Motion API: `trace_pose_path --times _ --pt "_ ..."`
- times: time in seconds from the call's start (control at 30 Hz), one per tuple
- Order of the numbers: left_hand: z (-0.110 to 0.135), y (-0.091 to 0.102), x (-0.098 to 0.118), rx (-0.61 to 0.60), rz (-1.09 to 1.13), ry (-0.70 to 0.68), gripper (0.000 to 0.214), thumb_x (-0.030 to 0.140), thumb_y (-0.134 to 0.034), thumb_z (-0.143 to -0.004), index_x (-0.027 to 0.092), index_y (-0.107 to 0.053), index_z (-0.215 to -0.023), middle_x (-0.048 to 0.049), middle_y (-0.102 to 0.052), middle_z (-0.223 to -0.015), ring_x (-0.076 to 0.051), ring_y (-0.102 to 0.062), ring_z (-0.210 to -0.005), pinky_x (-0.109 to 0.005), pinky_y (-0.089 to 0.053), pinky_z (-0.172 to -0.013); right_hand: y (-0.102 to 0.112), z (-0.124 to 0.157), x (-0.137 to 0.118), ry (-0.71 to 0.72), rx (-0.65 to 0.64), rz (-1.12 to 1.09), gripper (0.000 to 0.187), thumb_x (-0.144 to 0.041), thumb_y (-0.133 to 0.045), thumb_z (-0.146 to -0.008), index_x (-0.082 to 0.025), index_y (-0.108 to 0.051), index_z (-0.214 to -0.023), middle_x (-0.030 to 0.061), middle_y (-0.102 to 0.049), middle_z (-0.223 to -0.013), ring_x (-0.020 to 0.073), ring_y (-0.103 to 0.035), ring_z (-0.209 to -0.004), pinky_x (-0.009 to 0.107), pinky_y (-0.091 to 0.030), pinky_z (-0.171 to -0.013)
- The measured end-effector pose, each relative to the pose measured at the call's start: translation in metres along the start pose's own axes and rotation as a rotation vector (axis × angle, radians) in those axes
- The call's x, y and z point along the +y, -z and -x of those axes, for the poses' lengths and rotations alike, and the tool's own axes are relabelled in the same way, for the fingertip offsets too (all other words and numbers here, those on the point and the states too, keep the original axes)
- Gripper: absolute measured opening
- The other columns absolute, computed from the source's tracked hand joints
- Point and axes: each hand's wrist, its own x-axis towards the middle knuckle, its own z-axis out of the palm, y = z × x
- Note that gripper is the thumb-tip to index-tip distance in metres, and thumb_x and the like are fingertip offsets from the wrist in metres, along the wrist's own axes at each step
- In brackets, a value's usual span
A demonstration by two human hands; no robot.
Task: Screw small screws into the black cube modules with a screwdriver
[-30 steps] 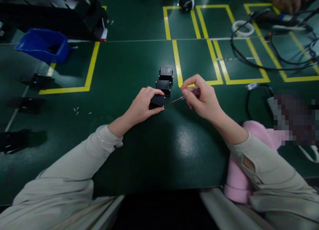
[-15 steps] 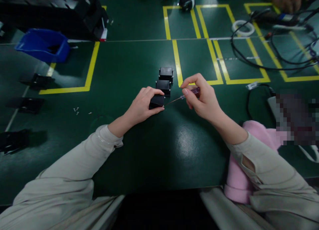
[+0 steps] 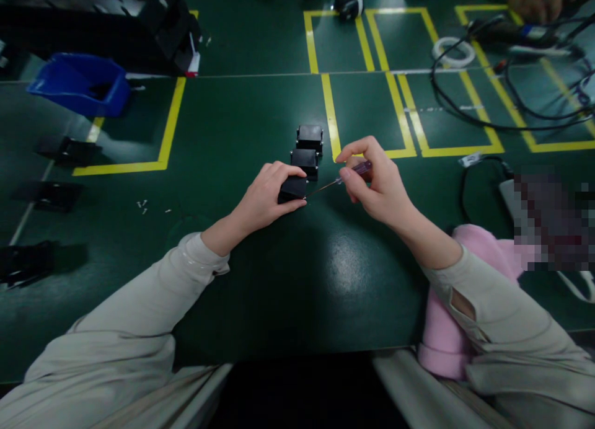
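My left hand (image 3: 266,196) is closed over a small black box (image 3: 292,188) that rests on the green table (image 3: 260,280). My right hand (image 3: 377,182) pinches a small screwdriver (image 3: 349,172) with a dark red handle. Its thin metal tip touches the near right side of that box. Two more black boxes (image 3: 305,160) (image 3: 310,136) stand in a row just behind the held one.
A blue bin (image 3: 79,89) sits at the far left, with black parts (image 3: 69,150) along the left edge and tiny screws (image 3: 142,204). Black cables (image 3: 469,106) and a white tape roll (image 3: 452,49) lie at the far right. Another person's hand (image 3: 534,1) is at the top right. A pink cloth (image 3: 446,330) rests under my right arm.
My right fingers have shifted slightly on the screwdriver handle. The left hand and the boxes have not moved.
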Motion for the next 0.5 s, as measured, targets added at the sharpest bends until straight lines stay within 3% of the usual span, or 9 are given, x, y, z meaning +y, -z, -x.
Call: trace_pose_path --times 0.17,0.33,0.5 --pt "0.0003 0.0002 0.0002 0.002 0.003 -0.001 0.042 0.04 -0.066 -0.09 0.02 -0.055 -0.126 -0.0087 -0.06 -0.12 -0.028 -0.053 -0.111 -0.041 -0.043 -0.096 0.0003 -0.0005 -0.0002 -0.027 0.006 -0.004 0.02 -0.041 -0.052 -0.099 -0.022 -0.052 -0.092 -0.0056 -0.049 -0.066 0.0069 -0.044 -0.051 0.026 -0.032 -0.051" --pt "0.0003 0.0005 0.0006 0.016 0.002 -0.027 0.041 0.038 -0.067 -0.091 0.019 -0.055 -0.125 -0.009 -0.06 -0.12 -0.028 -0.053 -0.111 -0.04 -0.043 -0.096 0.0012 0.0001 -0.0003 -0.012 0.001 -0.02 0.008 -0.031 -0.05 -0.1 -0.023 -0.051 -0.101 -0.0064 -0.048 -0.065 0.0083 -0.044 -0.053 0.027 -0.034 -0.053" --pt "-0.0001 0.0009 0.0014 0.006 0.007 -0.015 0.041 0.037 -0.067 -0.091 0.02 -0.055 -0.125 -0.0089 -0.06 -0.12 -0.028 -0.053 -0.112 -0.04 -0.043 -0.097 0.0012 0.0004 0.0003 -0.048 0.001 -0.022 0.02 -0.04 -0.05 -0.1 -0.023 -0.053 -0.091 -0.0071 -0.047 -0.059 0.007 -0.043 -0.047 0.026 -0.031 -0.048"
